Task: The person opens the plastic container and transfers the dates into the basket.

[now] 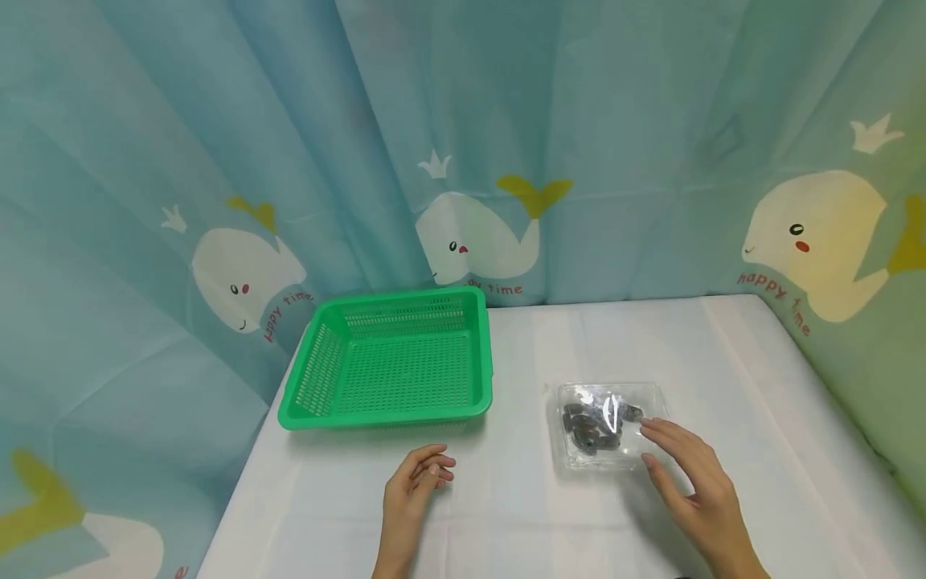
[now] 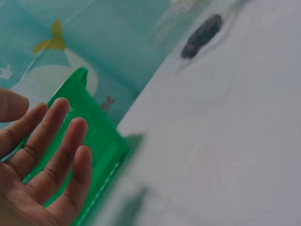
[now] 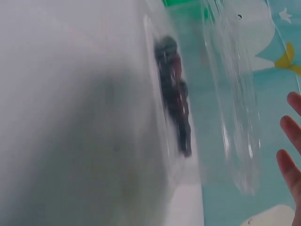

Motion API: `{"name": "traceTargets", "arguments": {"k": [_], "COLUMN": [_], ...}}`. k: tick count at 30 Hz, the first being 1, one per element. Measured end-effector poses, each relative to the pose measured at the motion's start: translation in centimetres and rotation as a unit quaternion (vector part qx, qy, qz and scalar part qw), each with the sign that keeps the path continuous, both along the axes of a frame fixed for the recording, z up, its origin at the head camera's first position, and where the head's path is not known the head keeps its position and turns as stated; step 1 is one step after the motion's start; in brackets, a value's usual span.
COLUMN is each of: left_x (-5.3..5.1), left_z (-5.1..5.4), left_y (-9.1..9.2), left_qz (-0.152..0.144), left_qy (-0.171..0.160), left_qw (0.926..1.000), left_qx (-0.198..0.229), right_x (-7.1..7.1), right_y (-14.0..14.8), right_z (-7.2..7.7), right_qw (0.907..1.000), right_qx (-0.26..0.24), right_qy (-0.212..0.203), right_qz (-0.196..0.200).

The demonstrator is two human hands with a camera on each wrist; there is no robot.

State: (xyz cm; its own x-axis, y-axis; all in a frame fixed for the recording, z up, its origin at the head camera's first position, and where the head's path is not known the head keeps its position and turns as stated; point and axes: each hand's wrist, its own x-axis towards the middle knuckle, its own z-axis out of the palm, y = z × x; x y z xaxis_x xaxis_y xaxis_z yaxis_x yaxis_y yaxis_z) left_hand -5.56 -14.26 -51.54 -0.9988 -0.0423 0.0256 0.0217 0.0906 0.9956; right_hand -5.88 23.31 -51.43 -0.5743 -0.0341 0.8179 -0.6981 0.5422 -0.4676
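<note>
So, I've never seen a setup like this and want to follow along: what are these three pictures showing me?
There's no machine here, just a person's two bare hands. The widest picture comes from a camera worn on the head, looking forward and down; the other two come from cameras on the left and right wrists. On the white table stand a green basket and, to its right, a clear plastic box with dark pieces inside, too unclear to name. Neither hand holds anything: the left hand is just in front of the basket, and the right hand is open at the box's right side.
</note>
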Motion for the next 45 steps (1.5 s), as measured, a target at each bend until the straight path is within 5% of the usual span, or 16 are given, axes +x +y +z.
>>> {"name": "traceTargets", "arguments": {"k": [5,11,22,32,39,45], "left_x": [-1.0,-2.1,-2.9,-3.2,-3.9,-4.5], "left_z": [-0.6,-1.4,-2.4,-2.7,-2.6,-2.8], "left_y": [1.2,3.2,7.0,10.0,10.5,11.1], "left_qz": [-0.053,-0.122,-0.161,-0.199,-0.252,-0.297], "left_qy": [-0.039,-0.105,-0.167,-0.177,-0.172,-0.175], "left_qw": [0.9972,0.9845,0.9640,0.9520,0.9425,0.9288], "left_qx": [0.035,0.071,0.131,0.150,0.137,0.136], "right_x": [-0.9,-1.4,-2.4,-2.1,-2.1,-1.8], "right_y": [-1.6,-3.0,-4.5,-4.7,-4.7,-3.8], "right_z": [-0.3,-1.1,-2.7,-3.1,-2.7,-2.2], "right_qw": [0.9997,0.9989,0.9971,0.9924,0.9894,0.9758], "right_qx": [-0.006,-0.015,0.042,0.123,0.145,0.218], "right_qy": [0.010,0.012,0.039,0.006,0.006,-0.002], "right_qz": [0.019,0.042,0.051,-0.003,0.004,0.020]}}
